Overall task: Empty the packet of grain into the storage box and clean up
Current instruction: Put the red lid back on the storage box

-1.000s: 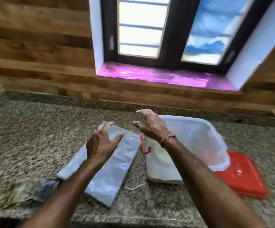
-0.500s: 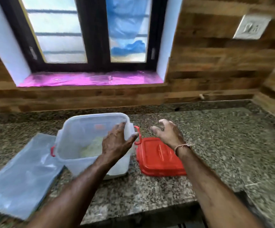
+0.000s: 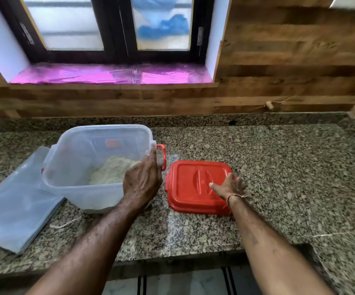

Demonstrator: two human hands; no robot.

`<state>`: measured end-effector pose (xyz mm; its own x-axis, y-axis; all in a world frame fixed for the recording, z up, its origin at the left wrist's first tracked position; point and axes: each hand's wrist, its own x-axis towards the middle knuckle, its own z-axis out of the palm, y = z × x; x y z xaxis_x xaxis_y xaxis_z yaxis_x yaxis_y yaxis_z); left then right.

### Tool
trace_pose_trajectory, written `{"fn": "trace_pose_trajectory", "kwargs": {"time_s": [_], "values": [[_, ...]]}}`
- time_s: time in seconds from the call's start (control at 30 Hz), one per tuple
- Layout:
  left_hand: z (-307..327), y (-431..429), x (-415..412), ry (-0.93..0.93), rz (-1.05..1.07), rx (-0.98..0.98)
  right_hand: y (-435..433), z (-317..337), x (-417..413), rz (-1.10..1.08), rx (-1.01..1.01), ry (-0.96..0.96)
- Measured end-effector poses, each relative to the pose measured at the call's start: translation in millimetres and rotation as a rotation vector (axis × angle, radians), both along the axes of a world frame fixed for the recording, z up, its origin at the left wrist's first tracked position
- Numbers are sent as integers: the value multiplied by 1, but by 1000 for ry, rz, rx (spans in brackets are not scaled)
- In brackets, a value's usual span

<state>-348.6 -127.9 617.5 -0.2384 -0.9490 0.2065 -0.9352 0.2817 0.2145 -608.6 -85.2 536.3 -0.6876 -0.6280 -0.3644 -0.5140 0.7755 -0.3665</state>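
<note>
My left hand (image 3: 142,182) grips the right wall of the box (image 3: 76,167), grain (image 3: 112,172) inside, near the counter's (image 3: 278,177) left edge. My right hand (image 3: 228,187) rests fingers spread on the lid (image 3: 191,188). The empty packet (image 3: 15,201) lies flat left of the box.

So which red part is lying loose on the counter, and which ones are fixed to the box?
The flat red lid lies loose on the granite counter, under the right hand. The red side handle by the left hand is attached to the storage box.
</note>
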Motion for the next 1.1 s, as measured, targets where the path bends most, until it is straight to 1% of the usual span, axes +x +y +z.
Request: {"fn": "trace_pose_trajectory", "kwargs": {"time_s": [0.03, 0.1, 0.17, 0.3, 0.43, 0.5, 0.6, 0.7, 0.8, 0.9, 0.93, 1.0, 1.03, 1.1], "values": [[-1, 0, 0, -1, 5, -15, 0, -12, -8, -79, 5, -47], [-4, 0, -2, -9, 2, -45, -5, -43, -27, -221, -32, -217], [-5, -1, -3, -1, -9, -77, -14, -77, -44, -292, -103, -362], [-9, -2, -4, -8, -8, -101, -9, -51, -16, -323, -205, -567], [-10, -2, -4, -36, 0, -104, -13, -58, -8, -412, -270, -560], [-9, -2, -5, -53, 6, -104, -16, -66, -15, -475, -360, -644], [-6, 0, -7, -60, 25, -93, -9, -42, -11, -478, -502, -782], [-8, -2, -7, -57, 58, -75, -7, -16, -15, -501, -643, -773], [-6, 1, -6, -14, 64, -61, -10, 6, -27, -571, -830, -860], [-1, -2, -4, 127, 92, 1, -17, 29, -36, -586, -994, -949], [4, -5, -3, 248, 96, 47, -19, 37, -37, -560, -1031, -944], [18, -13, -1, 654, 128, 123, -21, 54, -36, -524, -1084, -909], [27, -18, 1, 799, 131, 141, -21, 64, -35, -524, -1108, -872], [45, -29, 5, 902, 133, 195, -20, 81, -36, -549, -1184, -762]]}}
